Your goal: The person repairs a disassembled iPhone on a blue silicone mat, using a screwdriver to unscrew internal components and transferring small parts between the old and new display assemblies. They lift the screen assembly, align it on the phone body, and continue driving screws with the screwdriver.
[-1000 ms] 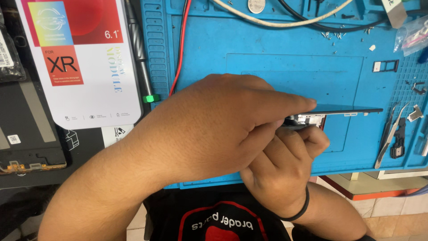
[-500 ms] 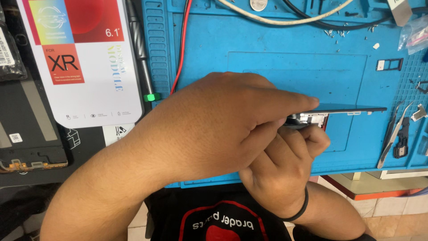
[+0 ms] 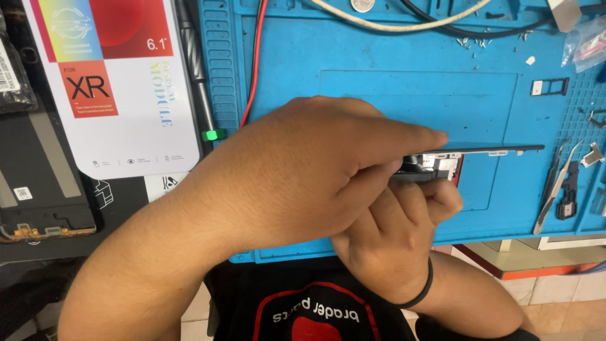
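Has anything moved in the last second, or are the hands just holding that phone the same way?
Hardly anything changed. The left hand stays laid over the thin dark phone, seen edge-on, and the right hand still grips it from below. The phone's far end sits a touch higher against the blue mat, but the camera may have shifted. Tweezers and white box lie unmoved.

- White rectangular box (image 3: 117, 88), upper left, with 1 rainbow-and-red panel and 1 orange square
- Clear plastic bag (image 3: 587, 44), top right corner; pink label inside
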Tool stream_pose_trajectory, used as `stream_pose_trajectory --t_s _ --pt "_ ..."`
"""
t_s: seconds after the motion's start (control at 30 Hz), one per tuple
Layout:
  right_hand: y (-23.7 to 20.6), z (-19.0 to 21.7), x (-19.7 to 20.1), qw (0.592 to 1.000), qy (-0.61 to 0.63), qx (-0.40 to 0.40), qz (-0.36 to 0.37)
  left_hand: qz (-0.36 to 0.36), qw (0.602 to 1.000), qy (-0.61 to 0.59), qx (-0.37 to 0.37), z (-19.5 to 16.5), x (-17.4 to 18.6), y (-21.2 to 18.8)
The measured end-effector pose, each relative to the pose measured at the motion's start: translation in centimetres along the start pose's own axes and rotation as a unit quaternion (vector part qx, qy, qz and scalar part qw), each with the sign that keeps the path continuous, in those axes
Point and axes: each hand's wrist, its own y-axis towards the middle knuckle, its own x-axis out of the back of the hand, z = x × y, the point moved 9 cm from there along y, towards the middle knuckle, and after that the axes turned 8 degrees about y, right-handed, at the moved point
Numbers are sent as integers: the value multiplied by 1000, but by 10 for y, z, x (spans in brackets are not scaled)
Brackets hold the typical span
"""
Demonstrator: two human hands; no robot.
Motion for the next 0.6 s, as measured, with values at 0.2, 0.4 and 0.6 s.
stream_pose_trajectory --t_s 0.2,0.4,0.6 --pt "1 -1 2 1000 28 4 12 20 999 0 51 7 -2 -1" --pt "10 -5 11 997 75 -14 9 1 1000 9 29 5 0 -3" --pt "13 -11 18 999 44 -17 8 -38 999 7 -21 -4 6 -4"
